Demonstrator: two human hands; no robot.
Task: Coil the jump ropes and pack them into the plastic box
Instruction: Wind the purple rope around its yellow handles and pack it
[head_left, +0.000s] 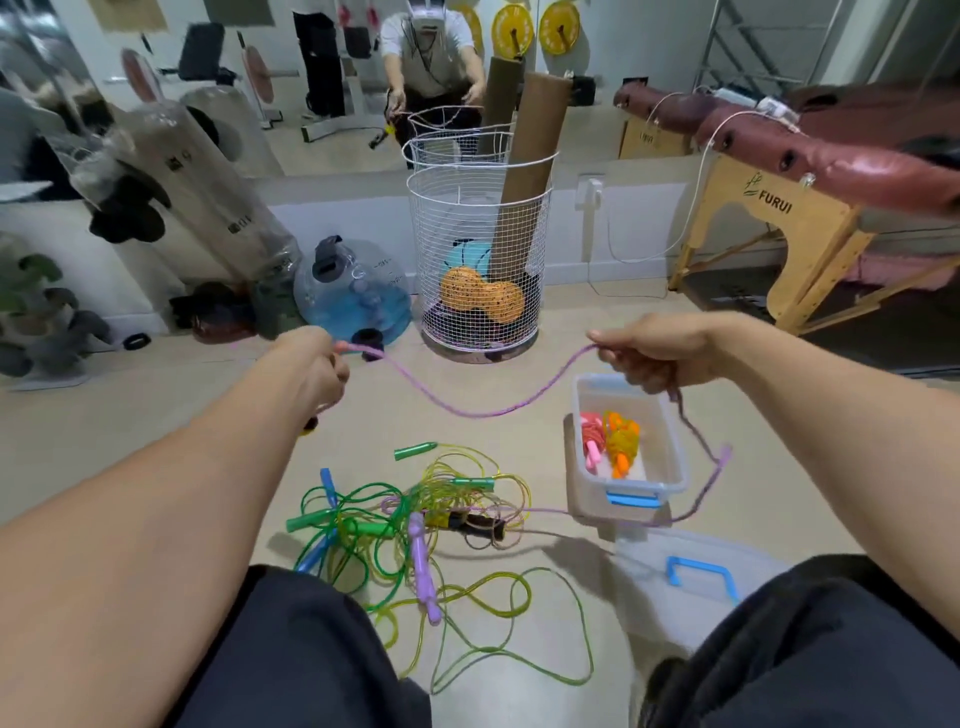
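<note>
- Gym floor (467, 405) held a tangle of jump ropes (415, 519) just left of the plastic box (670, 447).
- Left hand (317, 369) and right hand (649, 353) each pinched the limp, light purple rope (467, 410); gripping near its handle looked best.

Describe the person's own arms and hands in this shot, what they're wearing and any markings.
Both forearms are bare, with no sleeve in view. The left hand and right hand wear no gloves, and no watch, ring or markings show. Dark trousers cover the knees at the bottom edge.
</note>
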